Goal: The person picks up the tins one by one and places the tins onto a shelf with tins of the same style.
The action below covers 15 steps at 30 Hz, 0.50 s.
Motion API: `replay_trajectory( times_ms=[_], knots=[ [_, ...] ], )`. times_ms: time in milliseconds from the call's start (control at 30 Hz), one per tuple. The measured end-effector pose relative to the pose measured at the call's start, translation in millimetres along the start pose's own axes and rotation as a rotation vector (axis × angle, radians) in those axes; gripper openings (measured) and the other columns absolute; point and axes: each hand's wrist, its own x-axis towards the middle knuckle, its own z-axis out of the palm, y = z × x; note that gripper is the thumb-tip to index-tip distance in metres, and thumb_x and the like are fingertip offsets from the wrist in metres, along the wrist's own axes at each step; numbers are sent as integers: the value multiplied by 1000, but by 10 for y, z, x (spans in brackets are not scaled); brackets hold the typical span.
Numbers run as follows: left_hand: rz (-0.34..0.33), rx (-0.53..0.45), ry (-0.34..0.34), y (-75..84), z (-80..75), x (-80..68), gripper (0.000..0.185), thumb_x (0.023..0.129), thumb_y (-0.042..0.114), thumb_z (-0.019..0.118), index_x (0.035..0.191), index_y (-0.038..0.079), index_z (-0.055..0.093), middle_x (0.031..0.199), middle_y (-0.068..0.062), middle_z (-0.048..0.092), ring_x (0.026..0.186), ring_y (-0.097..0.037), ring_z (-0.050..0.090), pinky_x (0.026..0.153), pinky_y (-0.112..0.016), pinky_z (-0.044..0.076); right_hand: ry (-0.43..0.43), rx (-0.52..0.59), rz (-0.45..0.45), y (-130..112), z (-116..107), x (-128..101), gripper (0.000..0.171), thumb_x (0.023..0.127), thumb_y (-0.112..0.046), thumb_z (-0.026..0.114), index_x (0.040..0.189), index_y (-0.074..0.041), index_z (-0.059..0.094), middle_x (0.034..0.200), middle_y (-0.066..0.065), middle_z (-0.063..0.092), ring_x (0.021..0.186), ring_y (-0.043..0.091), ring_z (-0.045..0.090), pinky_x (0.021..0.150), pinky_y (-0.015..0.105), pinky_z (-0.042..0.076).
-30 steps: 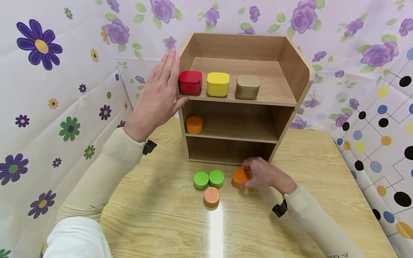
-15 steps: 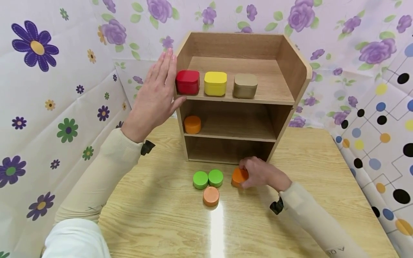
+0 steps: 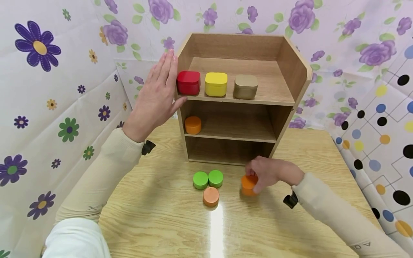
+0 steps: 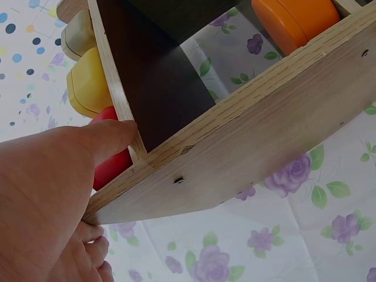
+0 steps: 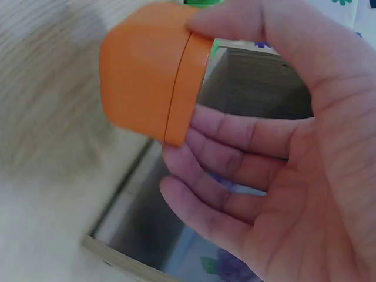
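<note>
My right hand [image 3: 266, 172] pinches an orange lidded box [image 3: 248, 185] between thumb and fingers, over the table in front of the wooden shelf. In the right wrist view this orange box [image 5: 150, 73] shows rounded corners and a lid seam, with the thumb on one side and fingertips on the other. My left hand [image 3: 154, 96] lies with straight fingers along the left side of the wooden shelf [image 3: 238, 102]. Its thumb [image 4: 111, 138] rests at the shelf's front edge, near the red box [image 3: 188, 82]. No object sits in the left palm.
On the top board stand a yellow box [image 3: 216, 84] and a khaki box [image 3: 245, 86]. An orange round container [image 3: 193, 125] sits at the left of the middle board. Two green containers [image 3: 200, 180] and a copper-coloured one [image 3: 211, 196] stand on the table [image 3: 155, 215].
My right hand has drawn the orange box slightly right and toward me, away from the shelf. The left hand keeps its place on the shelf's side.
</note>
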Motion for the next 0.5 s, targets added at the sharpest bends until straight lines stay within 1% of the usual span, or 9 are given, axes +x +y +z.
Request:
replay_trajectory(
  times_ms=[100, 200, 367, 500],
  knots=[
    [2, 6, 3, -1, -6, -7, 100, 104, 40, 65, 168, -4, 1, 179, -20, 0, 167, -37, 6, 136, -49, 14, -26, 7, -22, -53, -143, -100, 31, 72, -24, 83, 95, -15, 65, 86, -1, 63, 76, 11, 52, 69, 25, 45],
    [2, 5, 7, -3, -11, -10, 100, 104, 40, 65, 168, -4, 2, 179, -20, 0, 167, -37, 6, 137, -47, 12, -33, -3, -57, -106, -295, -186, 34, 73, -25, 84, 99, -15, 66, 90, -3, 65, 81, 13, 56, 75, 27, 50],
    [-1, -5, 6, -3, -8, -4, 100, 104, 39, 65, 168, -4, 1, 179, -19, -1, 167, -36, 6, 137, -47, 10, -16, -47, -124, -209, -565, -325, 35, 75, -28, 87, 102, -15, 69, 96, -6, 68, 89, 12, 63, 84, 30, 57],
    [-4, -10, 0, 2, -3, 1, 101, 103, 39, 66, 168, -3, 1, 179, -19, -1, 167, -36, 5, 137, -47, 10, 6, -70, -141, -315, -806, -450, 37, 76, -27, 87, 107, -15, 70, 100, -6, 70, 93, 10, 65, 88, 32, 59]
  ],
)
